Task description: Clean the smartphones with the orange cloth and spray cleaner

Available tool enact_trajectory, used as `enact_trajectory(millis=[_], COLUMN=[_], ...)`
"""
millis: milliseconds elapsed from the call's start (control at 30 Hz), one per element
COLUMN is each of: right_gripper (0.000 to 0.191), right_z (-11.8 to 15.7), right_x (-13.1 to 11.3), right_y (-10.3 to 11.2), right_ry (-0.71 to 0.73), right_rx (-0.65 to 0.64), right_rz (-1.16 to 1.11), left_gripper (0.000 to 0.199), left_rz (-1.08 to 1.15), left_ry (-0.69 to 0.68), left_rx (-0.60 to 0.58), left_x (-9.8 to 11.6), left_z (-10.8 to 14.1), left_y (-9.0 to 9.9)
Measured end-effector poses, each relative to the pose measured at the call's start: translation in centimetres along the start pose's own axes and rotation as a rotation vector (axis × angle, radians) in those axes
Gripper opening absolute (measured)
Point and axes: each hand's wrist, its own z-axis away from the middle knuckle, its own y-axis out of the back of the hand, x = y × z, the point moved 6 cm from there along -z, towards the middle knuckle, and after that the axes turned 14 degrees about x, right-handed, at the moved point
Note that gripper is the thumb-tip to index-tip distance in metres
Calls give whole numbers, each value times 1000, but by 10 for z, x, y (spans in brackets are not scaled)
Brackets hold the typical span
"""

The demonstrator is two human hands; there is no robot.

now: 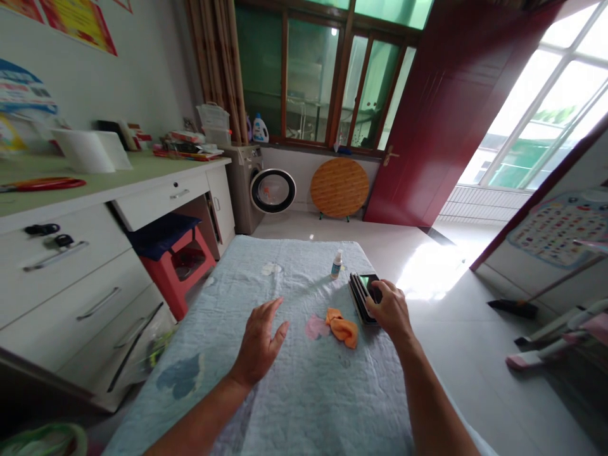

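Note:
My left hand (261, 342) hovers over the pale blue quilted cover (285, 392), fingers stretched and thumb apart, holding nothing. Near the cover's right edge, my right hand (392, 310) closes its thumb and fingers on the top phone (368, 282) of a pile of dark, flat devices (357, 300). Part of that phone is hidden beneath my fingers. A crumpled orange cloth (344, 329) lies left of the pile, between my two hands. Just beyond the pile stands a small spray bottle (337, 265) with a white top, upright.
Along the left runs a white desk (161, 199) with a red stool (178, 269) under it. A washing machine (243, 190) has its round door (273, 190) swung out. A round wooden tabletop (339, 188) leans by the wall, beside a dark red door (427, 126).

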Motion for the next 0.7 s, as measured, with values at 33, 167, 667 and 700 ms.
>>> enact_trajectory(millis=[33, 167, 667, 700], right_gripper=[35, 33, 59, 57], right_z=[0, 3, 11, 13], right_x=[0, -1, 73, 76], right_y=[-2, -5, -13, -17], right_ry=[1, 11, -703, -731], right_rx=[-9, -21, 14, 1], right_rz=[4, 6, -584, -667], left_gripper=[44, 43, 34, 30], left_rz=[5, 69, 866, 907], left_ry=[11, 98, 1045, 1169], left_rx=[-20, -186, -594, -556], left_x=[4, 25, 96, 99], left_z=[-2, -14, -49, -52], left_y=[0, 0, -121, -130])
